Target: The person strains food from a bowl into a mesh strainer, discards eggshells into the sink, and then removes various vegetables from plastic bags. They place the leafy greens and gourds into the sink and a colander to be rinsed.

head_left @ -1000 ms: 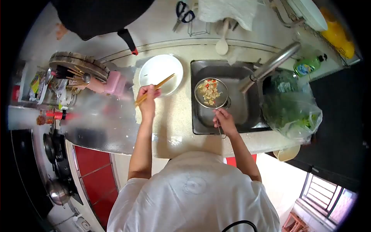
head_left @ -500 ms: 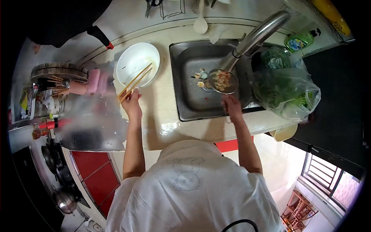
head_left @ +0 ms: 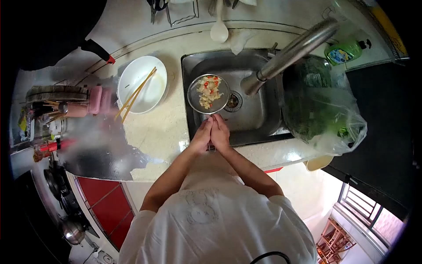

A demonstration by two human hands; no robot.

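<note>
Both hands meet at the near edge of the sink [head_left: 259,119]. Fingers of my right hand [head_left: 220,132] are closed round the handle of a round mesh strainer [head_left: 223,97]. Pressed against it, my left hand [head_left: 201,136] is also closed at the handle; most of the handle is hidden between them. Pale chopped food with red bits [head_left: 209,91] lies in the strainer, over the left half of the sink. A pair of wooden chopsticks [head_left: 137,94] leans across the rim of a white bowl [head_left: 124,83] on the counter to the left.
The faucet [head_left: 285,57] arches over the sink, right of the strainer. A clear bag of greens [head_left: 325,110] and a green soap bottle [head_left: 345,53] stand right. Left are a pink holder [head_left: 94,100] and a dark pan handle [head_left: 99,49]. A white spoon [head_left: 219,31] hangs behind.
My left hand has let go of the chopsticks, which now rest on the bowl, and has joined my right hand. The strainer has moved left, away from under the faucet.
</note>
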